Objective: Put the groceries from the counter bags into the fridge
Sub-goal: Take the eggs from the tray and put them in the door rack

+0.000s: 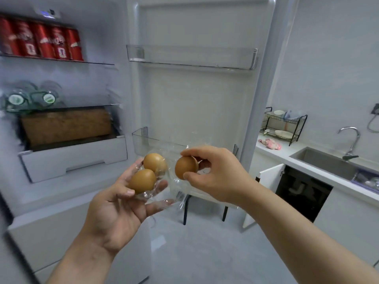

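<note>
I stand before the open fridge (67,152). My left hand (119,210) cradles a clear plastic bag (164,193) with two brown eggs (143,180) in it, thumb on the lower egg. My right hand (217,173) pinches a third brown egg (184,167) between thumb and fingers, just right of the bag. Both hands hover in front of the lower door bin (143,140), which is partly hidden behind them.
Red cans (41,41) fill the top shelf, bottles (32,98) lie on the middle shelf, a brown box (65,125) sits above the drawer. The upper door bin (190,57) holds nothing. At right are a sink (324,162), faucet (351,140), dish rack (283,126) and an open cabinet door (266,181).
</note>
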`<state>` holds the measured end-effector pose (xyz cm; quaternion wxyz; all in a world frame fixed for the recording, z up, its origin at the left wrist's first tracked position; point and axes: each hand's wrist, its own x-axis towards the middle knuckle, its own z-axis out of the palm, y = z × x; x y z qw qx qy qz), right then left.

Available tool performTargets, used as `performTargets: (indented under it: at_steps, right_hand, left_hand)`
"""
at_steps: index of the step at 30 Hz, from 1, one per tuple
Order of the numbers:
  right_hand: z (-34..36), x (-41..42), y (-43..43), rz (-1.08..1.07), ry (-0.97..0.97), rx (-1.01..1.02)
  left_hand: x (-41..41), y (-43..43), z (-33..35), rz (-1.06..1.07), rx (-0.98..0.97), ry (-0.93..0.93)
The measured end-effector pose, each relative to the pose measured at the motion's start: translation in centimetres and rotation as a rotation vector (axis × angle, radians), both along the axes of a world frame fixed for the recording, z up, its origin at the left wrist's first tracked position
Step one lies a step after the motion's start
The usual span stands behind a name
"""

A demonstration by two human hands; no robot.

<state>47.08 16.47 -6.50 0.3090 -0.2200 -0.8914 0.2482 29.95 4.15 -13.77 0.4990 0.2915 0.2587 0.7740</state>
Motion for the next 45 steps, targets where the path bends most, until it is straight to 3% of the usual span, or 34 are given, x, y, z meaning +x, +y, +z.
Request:
performTargets:
  at_steps: [7,14,20,27,37,45]
  right_hand:
    - [4.1,-3.3,3.1,0.136,0.119,-0.099]
    - [14.1,-6.0,6.8,0.247,0.326,-0.007]
    - [22.0,-9.1,10.3,0.139,0.380,0.119]
    - [25.7,-14.8,15.0,-0.110,0.108,0.305]
    - [25.5,-23.3,18.9,-0.048,-0.127,0.125]
    - [24.4,-25.6,19.5,-0.098,-0.421,0.253]
  left_hand:
    - [-2.0,0.5,3.1,0.088,0.026,-0.011]
    - [-3.3,1.4,5.6,0.180,-0.008,-0.042]
    - [-4.8,3.4,8.0,0.199,-0.024,-0.133]
    - [-8.3,5.7,9.6,0.206,-0.049,-0.158]
    - [-13.3,6.2,9.6,0.108,-0.066,-0.164]
    - [-15.4,6.3,10.1,0.049,-0.026,-0.163]
